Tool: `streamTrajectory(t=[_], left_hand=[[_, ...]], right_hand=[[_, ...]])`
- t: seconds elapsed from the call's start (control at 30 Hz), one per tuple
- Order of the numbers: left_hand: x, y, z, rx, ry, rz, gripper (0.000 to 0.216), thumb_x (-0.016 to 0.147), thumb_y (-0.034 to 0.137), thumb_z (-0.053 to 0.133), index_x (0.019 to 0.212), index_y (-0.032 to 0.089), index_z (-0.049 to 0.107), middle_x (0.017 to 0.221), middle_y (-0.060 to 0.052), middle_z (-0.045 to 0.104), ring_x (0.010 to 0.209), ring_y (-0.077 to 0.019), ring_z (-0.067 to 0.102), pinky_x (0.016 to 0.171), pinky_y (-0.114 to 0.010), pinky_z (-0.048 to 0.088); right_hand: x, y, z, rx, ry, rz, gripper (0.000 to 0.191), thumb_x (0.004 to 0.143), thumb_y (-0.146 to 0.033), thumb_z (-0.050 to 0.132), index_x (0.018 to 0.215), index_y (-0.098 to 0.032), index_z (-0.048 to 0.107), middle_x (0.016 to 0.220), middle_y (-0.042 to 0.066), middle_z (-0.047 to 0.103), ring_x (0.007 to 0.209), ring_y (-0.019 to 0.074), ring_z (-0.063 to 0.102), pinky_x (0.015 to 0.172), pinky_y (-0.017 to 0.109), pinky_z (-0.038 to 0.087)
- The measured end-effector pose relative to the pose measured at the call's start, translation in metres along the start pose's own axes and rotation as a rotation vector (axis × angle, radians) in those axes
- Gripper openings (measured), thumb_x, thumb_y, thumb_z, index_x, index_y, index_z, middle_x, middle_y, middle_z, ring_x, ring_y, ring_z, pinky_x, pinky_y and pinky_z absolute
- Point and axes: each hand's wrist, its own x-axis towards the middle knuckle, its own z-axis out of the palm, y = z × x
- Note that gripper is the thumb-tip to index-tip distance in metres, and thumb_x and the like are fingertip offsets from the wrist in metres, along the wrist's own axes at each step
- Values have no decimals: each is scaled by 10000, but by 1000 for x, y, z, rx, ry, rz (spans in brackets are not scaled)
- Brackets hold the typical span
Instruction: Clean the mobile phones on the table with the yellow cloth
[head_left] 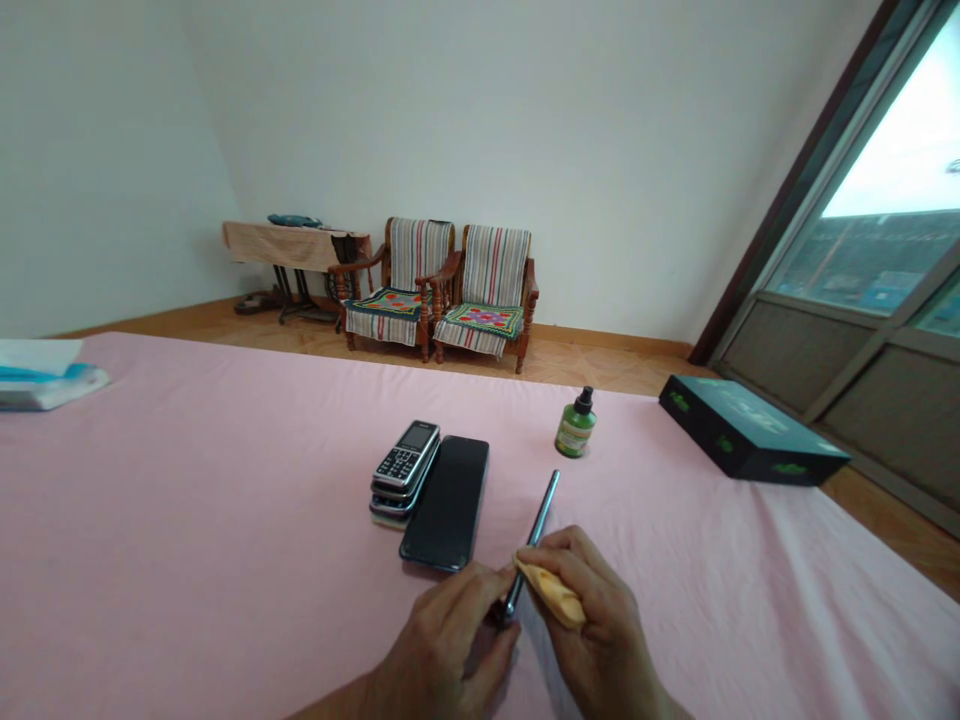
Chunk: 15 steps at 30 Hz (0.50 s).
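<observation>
A slim smartphone [544,506] stands edge-on in front of me, its shiny bluish side turned up. My left hand [454,635] pinches its near end between thumb and fingers. In my right hand [600,620] is a folded yellow cloth [553,592], pressed against the phone's edge close to my left fingertips. The faces of this phone are mostly hidden by the angle. Just left of it, a black smartphone [450,500] lies flat with its dark screen up. Beside that one is a small stack of keypad phones [407,462], the top one silver and black.
A green spray bottle [575,428] with a black top stands beyond my right hand. A dark box [750,430] lies at the right edge of the pink cloth [225,520]. At far left is a white and blue packet [49,385]. Two wooden chairs [487,270] stand by the wall.
</observation>
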Motion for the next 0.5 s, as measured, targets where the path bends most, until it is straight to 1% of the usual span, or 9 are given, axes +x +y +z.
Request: streamTrajectory(t=[0.1, 0.23, 0.3, 0.4, 0.43, 0.5], left_hand=[[1, 0, 0, 0, -2, -25, 387, 836, 25, 528, 1177, 208, 515, 924, -43, 661, 823, -171, 654, 772, -247, 530], [0, -3, 1, 53, 49, -11, 408, 819, 27, 527, 1185, 208, 506, 935, -47, 667, 840, -180, 661, 781, -253, 533], [-1, -5, 2, 67, 46, -11, 417, 818, 30, 535, 1194, 208, 506, 953, -52, 671, 858, -183, 666, 799, -253, 535], [-2, -8, 2, 80, 51, -19, 424, 817, 38, 548, 1204, 208, 511, 961, -54, 676, 864, -183, 671, 814, -254, 538], [-3, -8, 2, 84, 59, -18, 430, 815, 40, 553, 1208, 209, 510, 963, -54, 678, 865, -184, 673, 812, -252, 538], [-3, -6, 2, 78, 75, -16, 438, 807, 36, 563, 1206, 211, 513, 967, -53, 683, 870, -184, 675, 809, -246, 537]], right_hand=[[13, 18, -8, -94, 35, 45, 238, 882, -77, 519, 1033, -203, 653, 868, 41, 566, 736, 148, 596, 619, 232, 479], [41, 49, -24, -274, 98, 96, 132, 888, -173, 548, 887, -171, 680, 802, 38, 563, 715, 168, 585, 630, 263, 465], [52, 61, -29, -309, 124, 106, 152, 886, -211, 560, 788, -162, 666, 756, 32, 550, 672, 168, 567, 604, 268, 444], [58, 67, -32, -323, 146, 111, 232, 896, -237, 551, 688, -162, 624, 707, 22, 521, 615, 160, 534, 552, 262, 407], [56, 66, -31, -325, 148, 110, 236, 900, -236, 545, 691, -162, 625, 711, 24, 521, 620, 161, 536, 552, 261, 408], [50, 61, -28, -314, 138, 96, 193, 905, -217, 534, 770, -156, 658, 755, 35, 533, 663, 168, 556, 576, 261, 428]])
